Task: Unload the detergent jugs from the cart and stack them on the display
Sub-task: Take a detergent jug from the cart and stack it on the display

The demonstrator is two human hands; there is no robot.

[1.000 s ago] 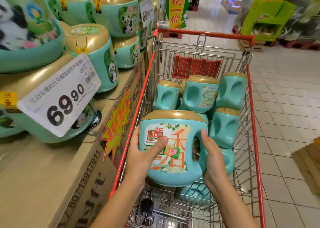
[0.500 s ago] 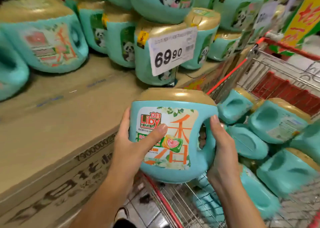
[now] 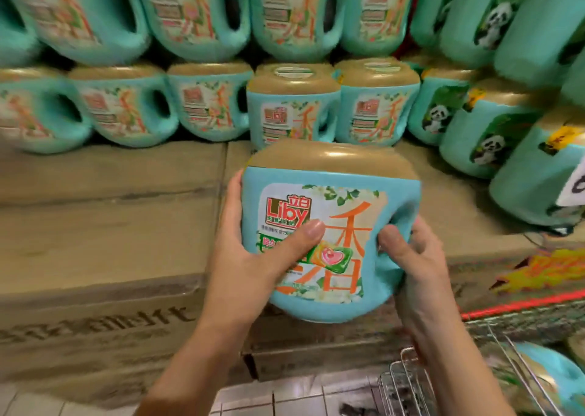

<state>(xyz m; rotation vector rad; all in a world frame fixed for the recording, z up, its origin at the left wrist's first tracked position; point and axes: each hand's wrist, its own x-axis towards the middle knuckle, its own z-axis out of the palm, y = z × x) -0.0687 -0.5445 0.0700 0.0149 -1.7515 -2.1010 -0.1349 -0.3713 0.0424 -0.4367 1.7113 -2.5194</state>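
Head view: detergent jug [image 3: 329, 235] over cardboard display [image 3: 110, 225], stiff, slick, probably heavy; left hand [image 3: 250, 251] clasps its side, right hand [image 3: 414, 266] grips the handle [image 3: 406, 203], surest hold.

The jug [image 3: 335, 304] I'm watching is turquoise with a shiny gold cap [image 3: 329, 159]. Its label [image 3: 348, 213] is white and cream, with a red and gold Liby logo, a big orange character, green leaves and white flowers, and a green and yellow badge around a pink heart. The stacked jugs [image 3: 209, 108] look to me the same turquoise, gold and orange, though blurred. The panda jugs [image 3: 493, 137] show black-and-white pandas on green, some with yellow stickers [image 3: 566, 137]. The boxes [image 3: 95, 225] are plain brown cardboard with dark print. I also make out a yellow and orange starburst sign [image 3: 544, 270], a cart [image 3: 408, 381] of grey wire with a red rim, and pale floor tiles [image 3: 285, 396].
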